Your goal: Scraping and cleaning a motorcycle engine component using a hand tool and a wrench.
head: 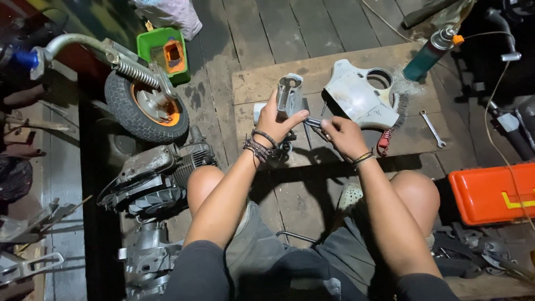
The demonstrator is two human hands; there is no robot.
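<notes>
Left hand (277,120) clenched on grey metal casting (290,95), right hand (344,136) gripping dark tool (313,124); beyond casting, teal spray can (428,56); right, orange case (493,192)

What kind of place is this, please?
Probably a small repair workshop for scooters or motorbikes: a wheel with spring, an engine, a wrench and an orange toolbox lie around on a wooden floor.

Bracket (290,95): dull grey cast metal. Cover (359,100): matt off-white, scuffed. Board (262,83): rough bare wood. Toolbox (490,192): glossy orange plastic. Wrench (433,129): bright smooth metal. Tyre (125,111): matt black rubber.
</notes>
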